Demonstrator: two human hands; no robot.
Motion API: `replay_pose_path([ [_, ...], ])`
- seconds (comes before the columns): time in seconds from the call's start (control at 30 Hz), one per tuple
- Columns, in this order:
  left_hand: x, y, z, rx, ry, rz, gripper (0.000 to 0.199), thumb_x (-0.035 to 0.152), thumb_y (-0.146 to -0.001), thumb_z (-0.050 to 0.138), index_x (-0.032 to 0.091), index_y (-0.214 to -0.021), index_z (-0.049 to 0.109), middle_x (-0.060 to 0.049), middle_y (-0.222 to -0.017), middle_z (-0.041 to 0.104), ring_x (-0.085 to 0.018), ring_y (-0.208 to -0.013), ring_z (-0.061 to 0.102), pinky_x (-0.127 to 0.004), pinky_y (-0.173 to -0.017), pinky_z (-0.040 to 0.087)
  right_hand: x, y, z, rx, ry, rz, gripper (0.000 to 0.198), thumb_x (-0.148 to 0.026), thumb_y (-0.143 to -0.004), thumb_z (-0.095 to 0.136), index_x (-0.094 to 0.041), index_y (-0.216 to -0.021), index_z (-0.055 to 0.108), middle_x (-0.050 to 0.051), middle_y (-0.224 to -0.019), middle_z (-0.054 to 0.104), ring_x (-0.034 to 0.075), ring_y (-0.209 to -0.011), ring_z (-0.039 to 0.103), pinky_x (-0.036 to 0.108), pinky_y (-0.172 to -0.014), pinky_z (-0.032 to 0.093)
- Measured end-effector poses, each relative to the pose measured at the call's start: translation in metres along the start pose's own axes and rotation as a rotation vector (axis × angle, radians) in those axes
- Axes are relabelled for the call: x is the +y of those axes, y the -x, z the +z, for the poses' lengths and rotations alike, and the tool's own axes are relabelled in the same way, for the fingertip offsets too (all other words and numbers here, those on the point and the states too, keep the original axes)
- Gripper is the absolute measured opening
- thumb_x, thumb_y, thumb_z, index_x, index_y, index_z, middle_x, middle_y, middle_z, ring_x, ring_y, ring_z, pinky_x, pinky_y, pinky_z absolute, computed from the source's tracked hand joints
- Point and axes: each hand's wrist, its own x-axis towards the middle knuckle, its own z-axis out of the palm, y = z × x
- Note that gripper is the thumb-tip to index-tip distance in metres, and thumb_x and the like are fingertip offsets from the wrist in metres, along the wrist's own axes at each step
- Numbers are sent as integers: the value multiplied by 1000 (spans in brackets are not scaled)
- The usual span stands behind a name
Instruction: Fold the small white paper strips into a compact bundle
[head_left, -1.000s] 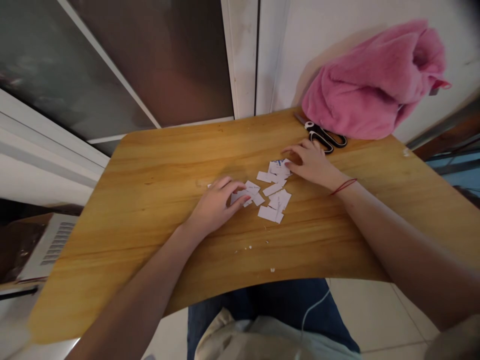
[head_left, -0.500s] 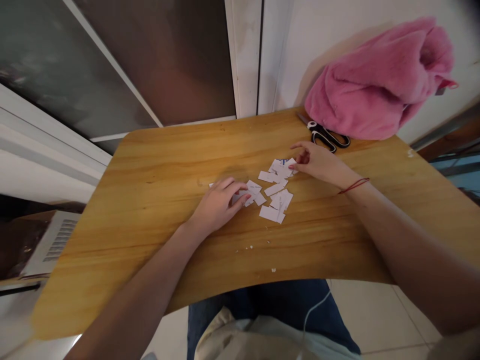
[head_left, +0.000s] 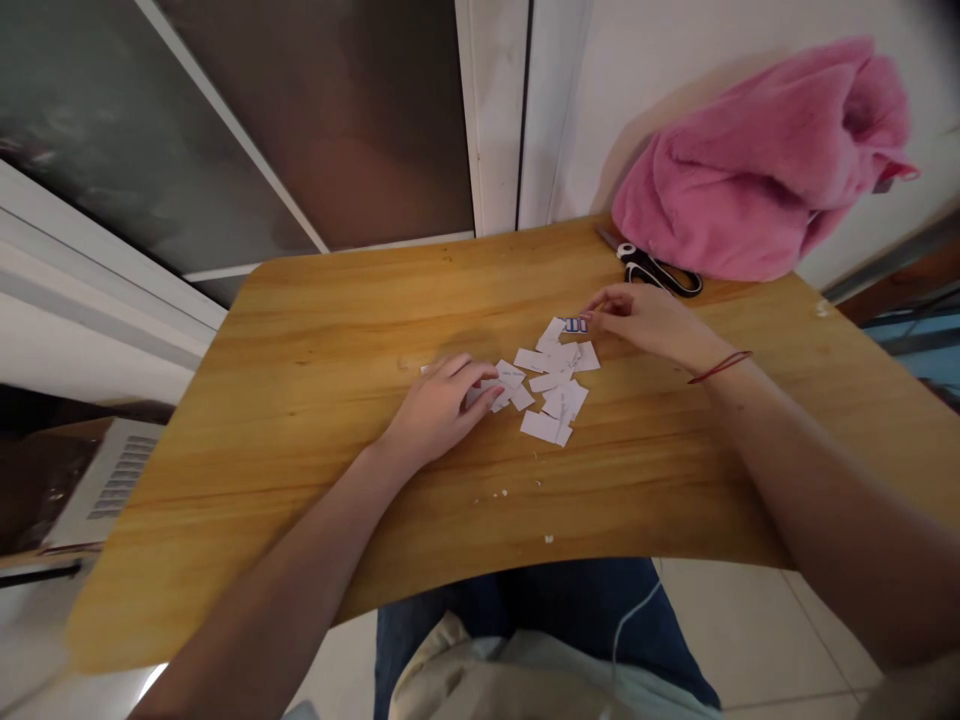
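"Paper slips?"
"Loose cluster, middle of the tabletop. I see a blue-printed slip at its far edge."
"Grip?"
"Left hand loosely curled over slips, thumb apart. Right hand at the blue-printed slip; can't tell if pinched. Scissors just beyond."
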Motion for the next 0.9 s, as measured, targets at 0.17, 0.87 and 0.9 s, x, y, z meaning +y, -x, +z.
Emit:
replay_pose_path([
  [0.17,0,0,-1,36,5,-19,23,36,-96,44,22,-104,61,-5,-98,62,-18,-92,57,-33,-82,47,12,-8,14,137,192,-148,29,-43,-70,75,-21,-89,71,8,-87,62,25,-84,58,43,-81,48],
  [0.87,-22,-4,-1,296,-29,-229,18,19,-88,49,23,-102,60,-6,-99,60,-22,-100,52,-41,-93,42,-1,-3,8,115,51,-150,19,-36,-68,72,-21,-75,62,5,-80,65,21,-72,58,37,-66,47],
  [0.9,-26,-4,-2,294,0,-281,17,19,-86,54,23,-101,60,-6,-99,59,-23,-100,52,-43,-94,42,0,-3,8,68,2,-138,26,-41,-65,74,-21,-79,63,5,-80,65,20,-70,58,36,-64,47],
])
